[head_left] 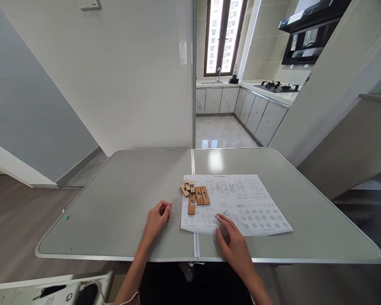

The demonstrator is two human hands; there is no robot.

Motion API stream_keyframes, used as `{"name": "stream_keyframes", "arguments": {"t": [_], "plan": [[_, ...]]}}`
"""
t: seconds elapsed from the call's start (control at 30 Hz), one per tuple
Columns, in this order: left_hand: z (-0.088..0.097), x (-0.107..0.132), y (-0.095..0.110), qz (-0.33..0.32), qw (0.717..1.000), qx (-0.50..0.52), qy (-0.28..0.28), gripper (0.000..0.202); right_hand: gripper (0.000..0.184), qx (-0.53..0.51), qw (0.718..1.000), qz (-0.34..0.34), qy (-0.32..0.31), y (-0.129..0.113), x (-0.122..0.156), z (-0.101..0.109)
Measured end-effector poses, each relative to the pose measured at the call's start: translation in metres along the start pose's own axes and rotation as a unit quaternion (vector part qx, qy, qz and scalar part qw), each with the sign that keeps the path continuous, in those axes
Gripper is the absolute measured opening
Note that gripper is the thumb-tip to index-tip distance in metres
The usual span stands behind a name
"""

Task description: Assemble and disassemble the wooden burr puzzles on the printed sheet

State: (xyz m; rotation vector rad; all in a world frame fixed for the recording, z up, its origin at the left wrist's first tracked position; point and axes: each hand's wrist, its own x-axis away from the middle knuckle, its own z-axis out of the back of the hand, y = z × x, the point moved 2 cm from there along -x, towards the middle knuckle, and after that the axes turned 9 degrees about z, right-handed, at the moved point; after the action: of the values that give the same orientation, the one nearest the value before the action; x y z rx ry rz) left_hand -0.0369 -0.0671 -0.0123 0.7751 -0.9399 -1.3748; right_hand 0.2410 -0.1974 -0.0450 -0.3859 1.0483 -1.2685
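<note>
Right hand (pixel 233 243) spread flat on sheet (pixel 257 203), gripping nothing; left hand (pixel 158 218) curled on bench (pixel 114 203), can't tell contents; wooden pieces (pixel 195 195) clustered at sheet's top-left corner; I reckon: pin sheet firm, match diagram first.

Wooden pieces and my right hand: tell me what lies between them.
Only the printed sheet: the head view shows bare paper between the wooden pieces and the right hand, which touches the sheet.
</note>
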Motion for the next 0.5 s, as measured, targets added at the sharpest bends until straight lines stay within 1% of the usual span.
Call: {"name": "stream_keyframes", "arguments": {"t": [0.17,0.5], "plan": [[-0.0002,0.0006,0.0007,0.000,1.000,0.001,0.006,0.042,0.035,0.002,1.000,0.002,0.011,0.0000,-0.0004,-0.0008],[-0.0002,0.0023,0.0044,0.003,1.000,0.003,0.000,0.042,0.033,0.013,1.000,0.005,0.008,0.0010,-0.0006,-0.0018]]}}
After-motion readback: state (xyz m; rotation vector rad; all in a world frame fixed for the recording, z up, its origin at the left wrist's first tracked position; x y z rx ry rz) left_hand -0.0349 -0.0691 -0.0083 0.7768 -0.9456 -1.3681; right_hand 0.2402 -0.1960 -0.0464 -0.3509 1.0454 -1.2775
